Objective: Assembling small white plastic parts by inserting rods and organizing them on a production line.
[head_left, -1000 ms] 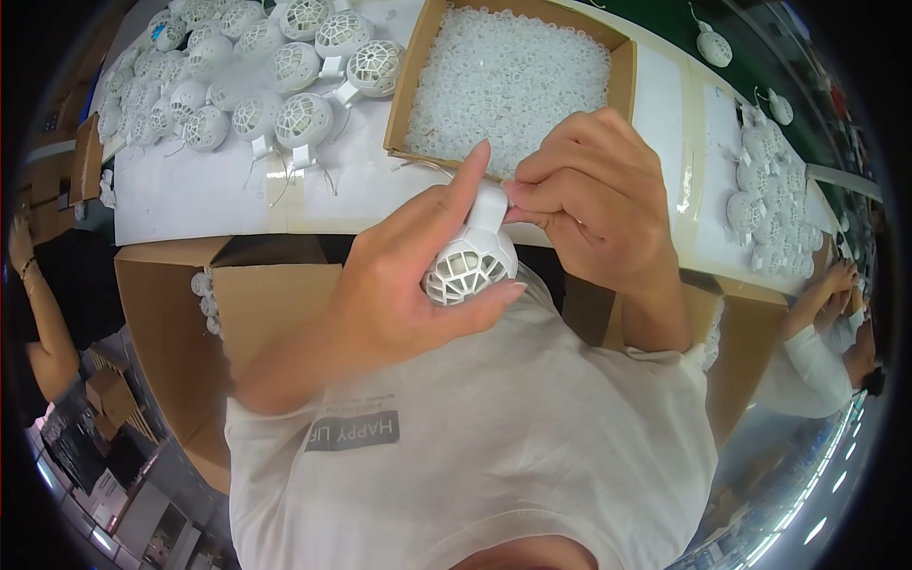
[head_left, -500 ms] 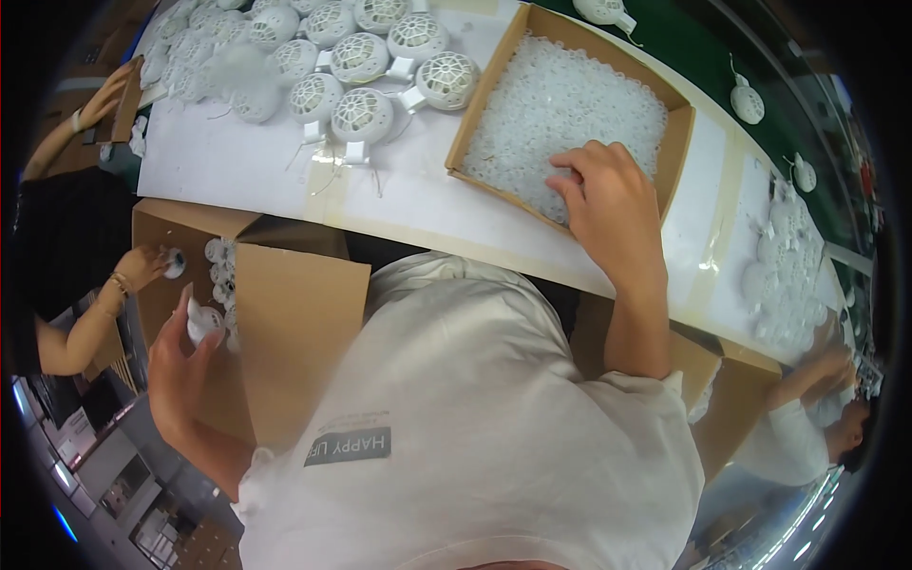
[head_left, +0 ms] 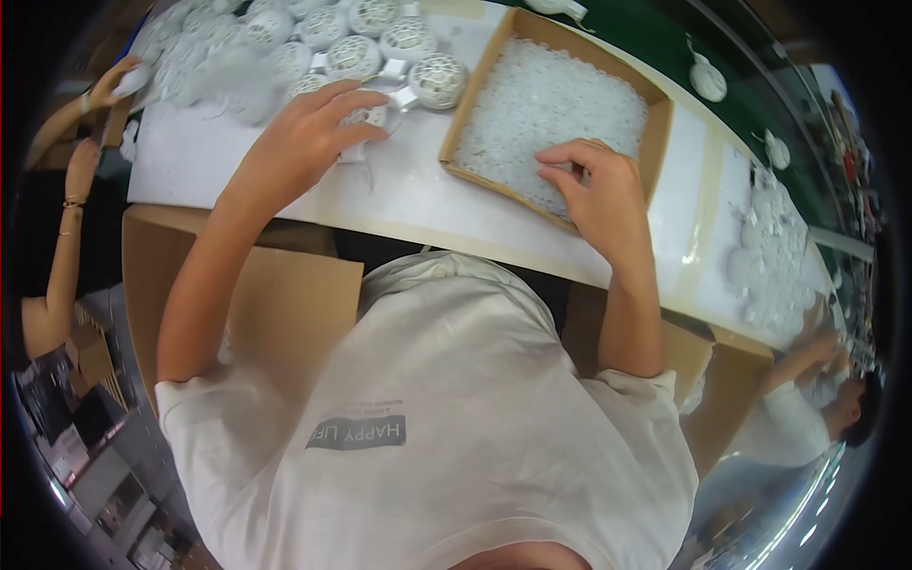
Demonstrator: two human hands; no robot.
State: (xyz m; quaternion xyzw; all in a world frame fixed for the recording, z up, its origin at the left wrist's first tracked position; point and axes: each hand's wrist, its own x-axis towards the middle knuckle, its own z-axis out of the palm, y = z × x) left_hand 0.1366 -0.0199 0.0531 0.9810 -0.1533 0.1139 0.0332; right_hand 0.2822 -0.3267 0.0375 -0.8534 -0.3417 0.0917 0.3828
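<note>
My left hand [head_left: 309, 138] reaches over the table, thumb and fingers closed around a white round lattice-faced housing [head_left: 367, 115] that they partly cover. Similar housings, such as one white lattice housing [head_left: 437, 81], lie beside it, some with square tabs. At the near side of a shallow cardboard box [head_left: 527, 207] is my right hand [head_left: 603, 195], its thumb and forefinger pinched together. Small clear ring-like pieces [head_left: 560, 100] fill that box. Whether a piece sits in the pinch is too small to make out.
An open carton [head_left: 299, 294] stands below the table edge at left, another carton [head_left: 736, 389] at right. A co-worker's hand [head_left: 114, 85] at far left holds a white piece. Bagged white pieces [head_left: 774, 252] lie at right, and housings [head_left: 708, 78] rest on a green strip.
My left hand has risen from the carton, where it held a white piece, to a housing on the table. My right hand's thumb and forefinger have come together. The co-worker's hand has left the carton.
</note>
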